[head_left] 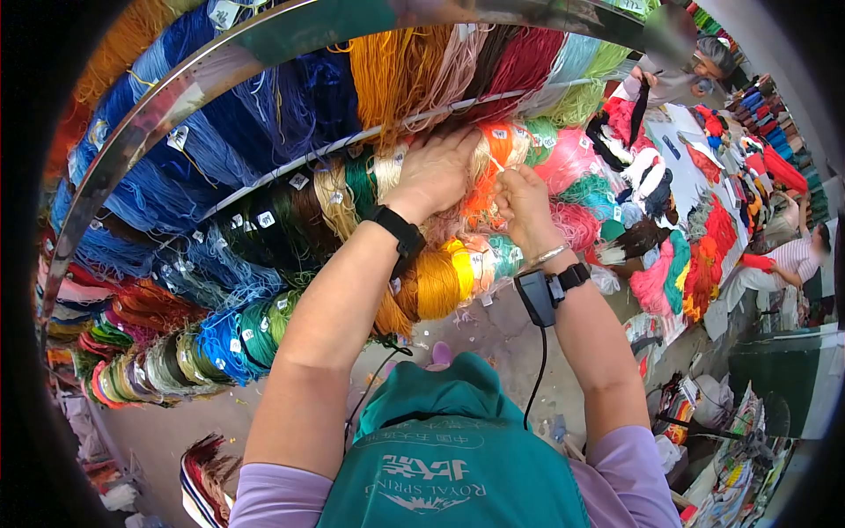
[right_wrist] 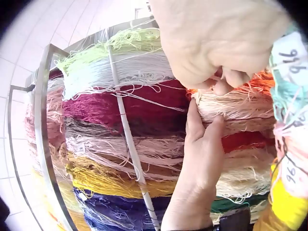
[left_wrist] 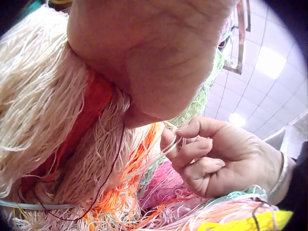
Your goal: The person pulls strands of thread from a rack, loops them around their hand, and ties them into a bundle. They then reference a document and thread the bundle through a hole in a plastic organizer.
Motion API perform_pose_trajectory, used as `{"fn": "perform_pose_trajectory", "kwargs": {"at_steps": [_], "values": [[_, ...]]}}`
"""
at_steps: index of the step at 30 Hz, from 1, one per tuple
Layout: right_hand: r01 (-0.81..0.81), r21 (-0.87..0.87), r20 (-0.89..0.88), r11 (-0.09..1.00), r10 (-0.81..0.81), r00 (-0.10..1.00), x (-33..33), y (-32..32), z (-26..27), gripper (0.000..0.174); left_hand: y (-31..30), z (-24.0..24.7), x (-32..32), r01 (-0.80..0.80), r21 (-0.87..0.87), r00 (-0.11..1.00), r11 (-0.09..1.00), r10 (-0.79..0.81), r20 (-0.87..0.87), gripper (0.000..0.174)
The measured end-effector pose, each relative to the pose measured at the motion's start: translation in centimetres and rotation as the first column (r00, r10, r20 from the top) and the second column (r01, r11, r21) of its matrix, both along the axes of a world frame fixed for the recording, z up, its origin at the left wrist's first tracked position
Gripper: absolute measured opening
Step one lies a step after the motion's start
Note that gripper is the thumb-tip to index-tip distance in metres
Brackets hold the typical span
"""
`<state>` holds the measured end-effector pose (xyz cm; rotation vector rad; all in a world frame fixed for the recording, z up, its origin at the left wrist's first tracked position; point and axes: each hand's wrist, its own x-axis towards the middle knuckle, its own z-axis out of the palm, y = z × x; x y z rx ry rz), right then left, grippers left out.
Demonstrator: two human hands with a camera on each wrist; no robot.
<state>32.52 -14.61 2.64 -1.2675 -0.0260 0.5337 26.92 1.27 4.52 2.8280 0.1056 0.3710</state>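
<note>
Both of my arms reach up to a rack of hanging yarn skeins. My left hand (head_left: 444, 158) lies with straight fingers on a cream skein (right_wrist: 240, 108), next to an orange skein (head_left: 493, 154); the right wrist view shows the same left hand (right_wrist: 202, 159) pressing the cream strands. Just to its right, my right hand (head_left: 512, 189) has its fingers curled and pinches a thin pale thread (left_wrist: 171, 144) pulled from the orange and cream strands. The right hand (left_wrist: 211, 159) fills the lower right of the left wrist view.
A curved metal rail (head_left: 176, 97) carries blue skeins (head_left: 176, 185), yellow ones (head_left: 436, 282) and several other colours. A table (head_left: 682, 123) heaped with yarn stands at the right, with one person (head_left: 704, 66) beyond it and another (head_left: 792, 260) beside it. Grey floor lies below.
</note>
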Motion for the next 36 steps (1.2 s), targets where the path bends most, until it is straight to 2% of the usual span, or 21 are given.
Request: {"fn": "perform_pose_trajectory", "kwargs": {"at_steps": [5, 8, 10, 11, 12, 14, 16, 17, 19, 20, 21, 23, 24, 25, 28, 30, 31, 32, 33, 35, 36], "values": [[-0.092, -0.155, 0.149, 0.984, 0.115, 0.982, -0.7, -0.6, 0.8, 0.017, 0.2, -0.4, 0.0, 0.005, 0.011, 1.000, 1.000, -0.005, 0.018, 0.058], [-0.107, -0.260, 0.332, 0.959, 0.193, 0.923, -2.5, -3.5, 1.7, 0.010, 0.1, -0.4, 0.1, 0.016, 0.027, 1.000, 1.000, -0.016, 0.016, 0.059], [-0.087, -0.312, 0.370, 0.946, 0.206, 0.906, -6.8, -7.1, 5.2, 0.010, 0.4, -0.8, 0.4, 0.030, 0.037, 0.999, 0.999, -0.031, 0.023, 0.061], [-0.093, -0.319, 0.254, 0.943, 0.179, 0.950, -9.1, -9.5, 7.5, 0.010, 0.4, -0.6, 0.3, 0.028, 0.042, 1.000, 0.999, -0.028, 0.003, 0.061], [-0.098, -0.323, 0.136, 0.941, 0.149, 0.979, -11.0, -12.3, 8.9, 0.010, 0.4, -0.5, 0.3, 0.034, 0.038, 0.999, 0.999, -0.034, 0.001, 0.062], [-0.048, -0.299, 0.066, 0.953, 0.071, 0.995, -13.8, -20.1, 7.9, 0.007, 0.4, -0.5, 0.3, 0.044, 0.032, 0.999, 0.998, -0.044, -0.004, 0.062], [0.198, -0.299, -0.037, 0.933, -0.219, 0.975, -17.7, -28.9, 6.0, 0.002, 0.5, -0.7, 0.4, 0.044, 0.050, 0.999, 0.998, -0.044, -0.006, 0.062], [0.355, -0.311, -0.067, 0.881, -0.393, 0.917, -19.7, -33.9, 4.2, 0.004, 0.5, -0.6, 0.4, 0.042, 0.054, 0.999, 0.998, -0.041, -0.007, 0.062], [0.531, -0.191, -0.111, 0.825, -0.556, 0.824, -23.9, -44.0, 0.1, 0.005, 0.4, -0.5, 0.3, 0.041, 0.064, 0.999, 0.997, -0.040, -0.013, 0.062], [0.706, -0.169, -0.239, 0.688, -0.723, 0.648, -26.7, -49.1, -2.3, 0.010, 0.3, -0.5, 0.3, 0.041, 0.070, 0.999, 0.997, -0.040, -0.014, 0.062], [0.766, -0.220, -0.315, 0.604, -0.787, 0.530, -29.4, -55.3, -5.5, 0.012, 0.2, -0.5, 0.4, 0.039, 0.075, 0.999, 0.996, -0.038, -0.014, 0.062], [0.843, -0.300, -0.279, 0.447, -0.886, 0.371, -31.5, -58.6, -8.9, 0.011, 0.2, -0.5, 0.4, 0.042, 0.072, 0.999, 0.997, -0.041, -0.013, 0.062], [0.868, -0.339, -0.257, 0.362, -0.923, 0.285, -32.1, -59.1, -9.5, 0.011, 0.2, -0.5, 0.4, 0.044, 0.072, 0.999, 0.996, -0.043, -0.014, 0.062], [0.859, -0.352, -0.172, 0.373, -0.927, 0.332, -30.9, -56.6, -9.1, 0.011, 0.3, -0.7, 0.5, 0.054, 0.071, 0.999, 0.996, -0.053, -0.009, 0.062], [0.892, -0.235, -0.067, 0.386, -0.922, 0.381, -28.1, -58.6, -8.8, 0.011, 0.7, -1.0, 0.5, 0.055, 0.063, 0.998, 0.996, -0.055, -0.008, 0.062], [0.915, -0.371, -0.005, 0.158, -0.986, 0.169, -28.1, -61.0, -6.8, 0.016, 0.6, -0.7, 0.4, 0.047, 0.054, 0.999, 0.997, -0.045, -0.029, 0.062], [0.919, -0.382, 0.140, 0.096, -0.977, 0.160, -29.6, -67.2, -8.8, 0.020, 0.5, -0.6, 0.3, 0.037, 0.058, 0.999, 0.998, -0.037, -0.014, 0.061], [0.921, -0.387, 0.124, 0.040, -0.988, 0.095, -31.8, -72.2, -9.5, 0.021, 0.5, -0.7, 0.5, 0.041, 0.055, 0.999, 0.998, -0.041, -0.005, 0.061], [0.866, -0.497, 0.114, 0.052, -0.986, 0.124, -34.5, -77.0, -9.2, 0.020, 0.7, -0.8, 0.5, 0.047, 0.051, 0.999, 0.998, -0.047, -0.003, 0.061], [0.782, -0.612, 0.102, 0.119, -0.968, 0.227, -36.9, -77.0, -8.6, 0.014, 0.7, -0.9, 0.5, 0.059, 0.073, 0.998, 0.996, -0.059, -0.005, 0.061], [0.732, -0.667, 0.089, 0.140, -0.960, 0.265, -38.7, -76.8, -8.0, 0.012, 1.6, -2.7, 1.5, 0.099, 0.032, 0.993, 0.995, -0.101, 0.059, 0.059]]}}
